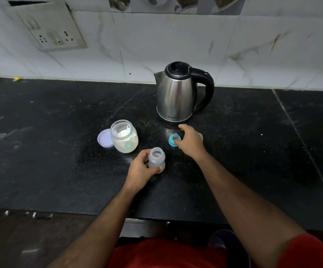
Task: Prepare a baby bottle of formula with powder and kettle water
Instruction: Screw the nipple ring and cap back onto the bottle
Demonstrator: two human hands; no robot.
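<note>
Head view. A black stone counter [41, 151] runs along a white tiled wall bearing a switch-and-socket plate [48, 29].

A stainless steel electric kettle [176, 93] with black lid and black handle stands upright toward the back of the counter; small lettering near its base is too blurred to read.

An open glass jar of white formula powder [125, 139] stands left of centre with a clear scoop [128, 129] inside; its lilac lid [104, 140] lies flat, touching the jar's left side.

The left hand [140, 169] is wrapped around the lower body of a clear baby bottle [156, 157], which stands upright and uncapped on the counter; no markings are legible.

The right hand [190, 141] is over a teal nipple ring [173, 141] lying on the counter just in front of the kettle, fingertips at its edge; whether they grip it cannot be told.
</note>
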